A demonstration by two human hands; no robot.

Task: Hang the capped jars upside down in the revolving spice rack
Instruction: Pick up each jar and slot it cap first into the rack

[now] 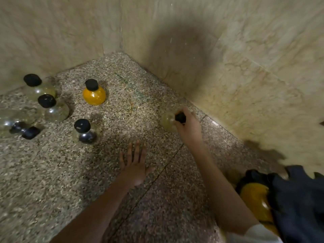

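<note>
Jars with black caps dot the speckled worktop. Toward the back stands an orange-filled jar, upright, cap up. Nearer the left edge a pale jar and a clear jar stand upright too, their contents faint. Closer in is a dark-bottomed jar, and a toppled jar lies at the left edge.

The right hand has its fingers wrapped round the cap of a yellowish jar by the worktop's right edge, under the wall. That jar is tipped over, its long axis near level, cap toward the right edge. Blur hides whether it touches the worktop.

The left hand holds nothing, fingers straight and spread. At the near right corner a second orange jar sits against dark cloth.
</note>
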